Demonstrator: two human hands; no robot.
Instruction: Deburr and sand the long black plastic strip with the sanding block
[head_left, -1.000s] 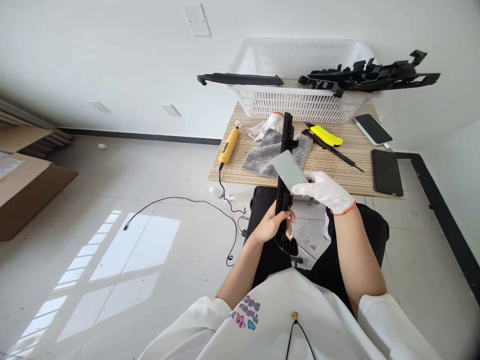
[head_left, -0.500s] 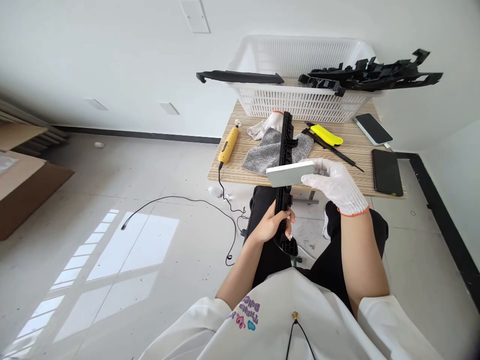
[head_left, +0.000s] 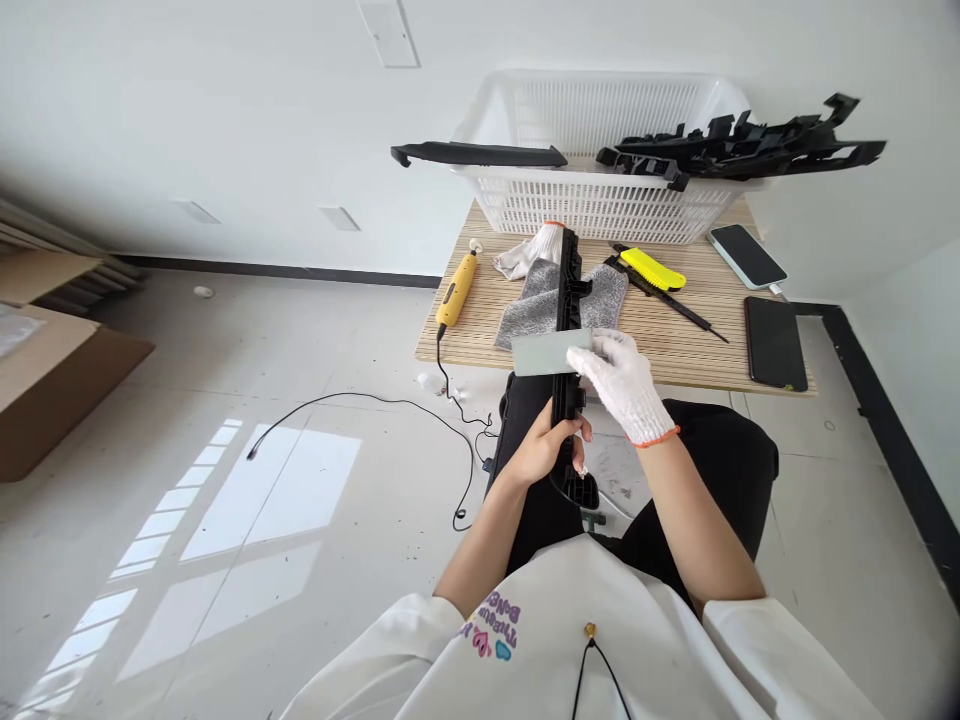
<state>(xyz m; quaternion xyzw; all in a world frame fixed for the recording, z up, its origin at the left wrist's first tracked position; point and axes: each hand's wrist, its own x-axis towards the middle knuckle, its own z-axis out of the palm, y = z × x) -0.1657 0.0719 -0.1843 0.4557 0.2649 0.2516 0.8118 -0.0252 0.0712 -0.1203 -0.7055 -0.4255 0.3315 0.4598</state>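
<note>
My bare left hand is wrapped round the lower part of a long black plastic part, which points away from me over the table's near edge. In my right hand, which wears a white knitted glove, is a flat pale grey-green block. The block lies crosswise over the middle of the black part; whether they touch is hard to tell. Behind the part, a grey cloth and a white glove rest on the table.
On the wooden table are a yellow corded tool, a yellow brush, a thin black tool and two phones. A white basket behind holds black parts. A cable trails over the floor.
My right hand and the block have moved left and slightly toward me across the black part. The block's broad face now looks flatter to the view. The grey cloth's left edge has shifted right.
</note>
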